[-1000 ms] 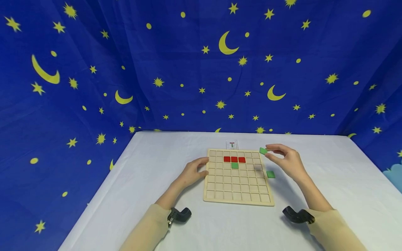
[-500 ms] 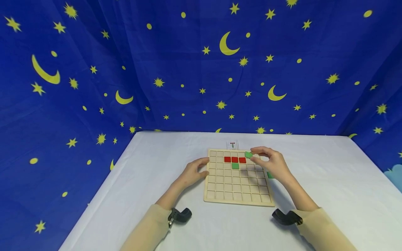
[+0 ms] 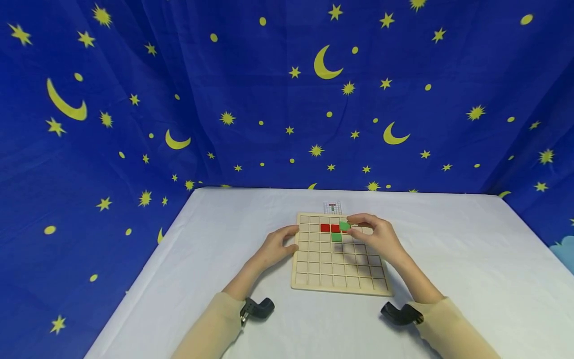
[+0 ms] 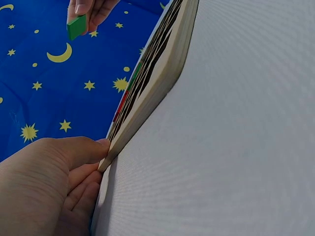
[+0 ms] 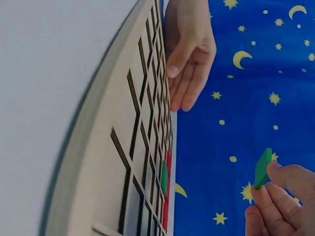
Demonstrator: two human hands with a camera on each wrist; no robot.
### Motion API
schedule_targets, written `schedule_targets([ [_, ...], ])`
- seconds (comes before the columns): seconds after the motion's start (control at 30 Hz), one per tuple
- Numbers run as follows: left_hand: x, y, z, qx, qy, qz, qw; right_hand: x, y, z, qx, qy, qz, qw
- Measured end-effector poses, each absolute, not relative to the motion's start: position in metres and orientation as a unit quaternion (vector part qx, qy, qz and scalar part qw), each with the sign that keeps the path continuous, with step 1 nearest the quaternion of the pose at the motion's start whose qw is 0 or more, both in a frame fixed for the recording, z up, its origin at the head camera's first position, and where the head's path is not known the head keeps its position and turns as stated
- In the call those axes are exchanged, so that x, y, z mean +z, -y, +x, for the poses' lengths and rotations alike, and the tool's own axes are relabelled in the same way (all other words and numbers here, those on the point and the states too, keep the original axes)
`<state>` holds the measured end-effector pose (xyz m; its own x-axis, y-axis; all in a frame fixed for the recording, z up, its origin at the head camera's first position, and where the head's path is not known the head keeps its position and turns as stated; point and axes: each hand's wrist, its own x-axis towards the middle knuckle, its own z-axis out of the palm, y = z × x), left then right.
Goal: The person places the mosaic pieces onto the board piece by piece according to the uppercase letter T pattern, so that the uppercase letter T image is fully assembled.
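My right hand [image 3: 378, 238] pinches a green square tile [image 3: 344, 226] between thumb and fingertips. The tile hangs tilted above the wooden grid board [image 3: 314, 282], apart from it, as the right wrist view confirms. Below the held tile, a row of red tiles [image 3: 325, 228] lies in the grid, the rightmost partly covered. Another green tile [image 3: 336, 238] sits under the middle red one. My left hand [image 3: 274, 247] rests against the board's left edge, its thumb [image 4: 88, 150] and fingers touching the rim.
A small printed card [image 3: 333, 207] with a grid pattern lies just beyond the board's far edge. The white-covered table [image 3: 448, 239] meets a blue star-and-moon curtain [image 3: 251, 99] at the back. Black wrist devices [image 3: 260, 308] are on both sleeves.
My right hand has carried the green tile left, from beside the board's far right corner to above the red row. The loose green tile right of the board is now hidden. The left hand stays put.
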<state>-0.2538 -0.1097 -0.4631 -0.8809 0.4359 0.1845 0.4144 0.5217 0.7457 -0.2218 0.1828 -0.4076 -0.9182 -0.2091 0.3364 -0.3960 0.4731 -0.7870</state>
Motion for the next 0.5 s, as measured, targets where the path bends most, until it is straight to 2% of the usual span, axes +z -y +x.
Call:
schedule_targets([
  [0.5, -0.464, 0.108, -0.252, 0.425, -0.873, 0.237, 0.013, -0.423, -0.177, -0.221, 0.484, 0.851, 0.188, 0.084],
])
